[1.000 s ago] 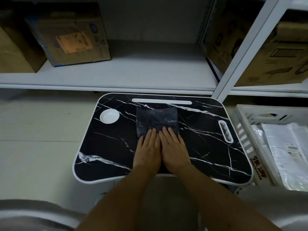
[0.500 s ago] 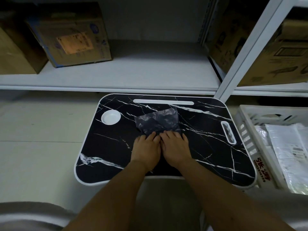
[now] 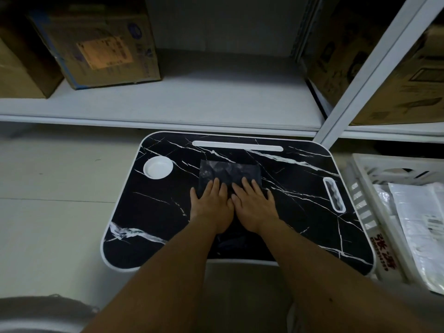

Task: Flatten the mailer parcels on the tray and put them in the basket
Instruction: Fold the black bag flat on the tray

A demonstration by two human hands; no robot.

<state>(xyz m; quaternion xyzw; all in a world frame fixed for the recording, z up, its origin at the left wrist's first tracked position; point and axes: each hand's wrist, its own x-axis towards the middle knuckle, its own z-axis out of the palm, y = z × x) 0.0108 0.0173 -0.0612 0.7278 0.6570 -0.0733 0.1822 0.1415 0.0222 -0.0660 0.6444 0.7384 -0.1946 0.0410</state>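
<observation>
Dark mailer (image 3: 229,173) at tray (image 3: 156,224) centre under left hand (image 3: 211,205) and right hand (image 3: 255,204), fingers straight, pressing flat; risk: slick film slides toward 12 o'clock or springs back crumpled before reaching basket (image 3: 360,195) at 3 o'clock.

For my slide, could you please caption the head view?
Both hands press a dark mailer flat on the marble-patterned tray.
</observation>
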